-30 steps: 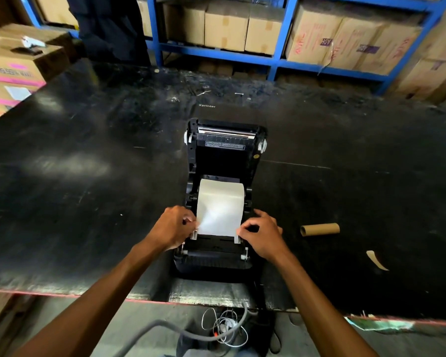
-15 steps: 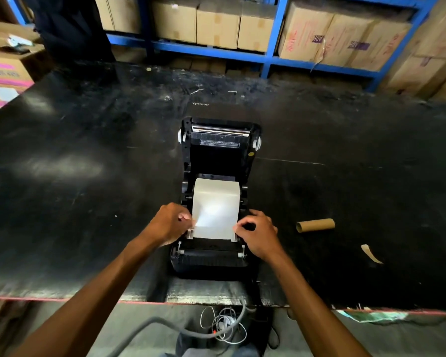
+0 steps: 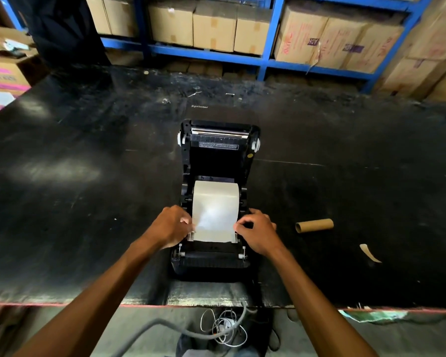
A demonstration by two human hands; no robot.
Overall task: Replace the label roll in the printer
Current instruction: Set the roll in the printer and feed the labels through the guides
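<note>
A black label printer (image 3: 211, 264) stands open near the table's front edge, its lid (image 3: 218, 148) tipped back. A white label roll (image 3: 215, 199) sits in its bay, with a strip of label paper (image 3: 214, 222) drawn forward over the front guides. My left hand (image 3: 171, 226) pinches the strip's left edge. My right hand (image 3: 258, 233) pinches its right edge. An empty brown cardboard core (image 3: 314, 225) lies on the table to the right of the printer.
The black table (image 3: 75, 202) is wide and scuffed. A torn paper scrap (image 3: 370, 252) lies right of the core. Blue shelving (image 3: 268, 60) with cardboard boxes runs behind. More boxes (image 3: 3, 78) stand far left. Cables (image 3: 224, 328) hang below the front edge.
Both hands have stayed at the strip's edges. The view has shifted slightly; the paper's front end sits a little lower over the guides.
</note>
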